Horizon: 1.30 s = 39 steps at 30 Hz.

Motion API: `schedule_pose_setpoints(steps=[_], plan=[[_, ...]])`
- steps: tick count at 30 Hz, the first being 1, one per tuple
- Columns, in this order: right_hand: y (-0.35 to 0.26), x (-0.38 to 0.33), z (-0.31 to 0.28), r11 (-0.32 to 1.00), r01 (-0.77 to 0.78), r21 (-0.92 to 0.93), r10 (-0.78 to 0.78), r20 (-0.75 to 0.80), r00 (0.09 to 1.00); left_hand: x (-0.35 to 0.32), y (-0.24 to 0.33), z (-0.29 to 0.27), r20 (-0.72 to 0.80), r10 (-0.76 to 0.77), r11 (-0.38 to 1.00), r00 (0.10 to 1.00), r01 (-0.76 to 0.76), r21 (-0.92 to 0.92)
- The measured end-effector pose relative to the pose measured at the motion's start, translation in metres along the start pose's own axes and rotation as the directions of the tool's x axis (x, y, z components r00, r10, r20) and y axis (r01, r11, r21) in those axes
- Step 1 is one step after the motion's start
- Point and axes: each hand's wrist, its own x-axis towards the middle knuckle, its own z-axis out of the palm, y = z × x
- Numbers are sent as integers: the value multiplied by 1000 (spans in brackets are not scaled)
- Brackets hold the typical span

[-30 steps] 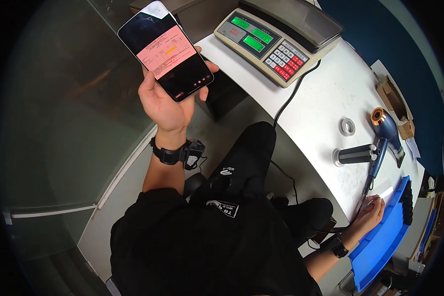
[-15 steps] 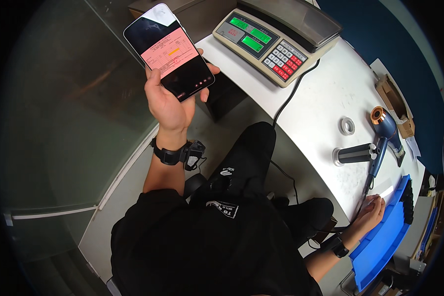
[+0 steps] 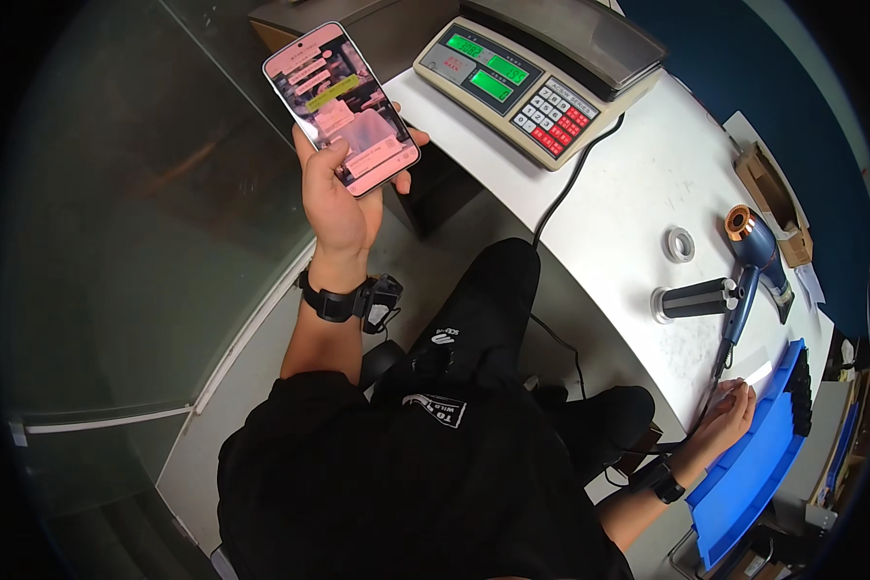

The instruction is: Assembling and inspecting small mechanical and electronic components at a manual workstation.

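A smartphone (image 3: pixel 362 121) with a pink-tinted chat screen rests in my left hand (image 3: pixel 338 198). My fingers wrap its edges, and the thumb lies over the lower left of the screen. Far to the right, by the table's near edge, my right hand (image 3: pixel 723 422) has its fingers bent together at a thin, whitish flat piece (image 3: pixel 756 373). What exactly this piece is cannot be made out. Beside that hand is a blue plastic tray (image 3: pixel 744 493), with a row of black parts (image 3: pixel 799 391) along its far edge.
A digital counting scale (image 3: pixel 541 87) sits on the white table (image 3: pixel 638 208), its black cable hanging over the edge. Farther right are a tape roll (image 3: pixel 681 245), a dark cylindrical bundle (image 3: pixel 696 299), a blue hair dryer (image 3: pixel 756 246) and an open cardboard box (image 3: pixel 773 193). A glass panel (image 3: pixel 145 242) stands left.
The phone screen has switched from a pink document picture to a chat. My left thumb has moved onto the glass, and the phone has shifted slightly right. My right hand stays put.
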Motion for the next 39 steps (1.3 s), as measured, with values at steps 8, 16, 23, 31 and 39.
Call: schedule_pose_setpoints(steps=[8, 16, 23, 31, 39], plan=[[3, 3, -7, 1000, 0, 19, -1, 29, 1000, 0, -4, -4, 34, -116, 993, 993, 116, 4], [7, 4, -9, 998, -3, 63, 1, 33, 999, -2, -13, -2, 51, -188, 980, 981, 191, -59], [8, 5, -9, 999, 7, 51, -9, 35, 999, 4, -13, -2, -28, -194, 980, 981, 195, 27], [8, 6, -9, 1000, 17, 17, -18, 49, 999, 24, -21, -12, -58, -193, 981, 980, 190, -50], [11, 6, -8, 997, 16, 80, -21, 63, 998, 91, -14, -27, -88, -182, 980, 979, 174, -93]])
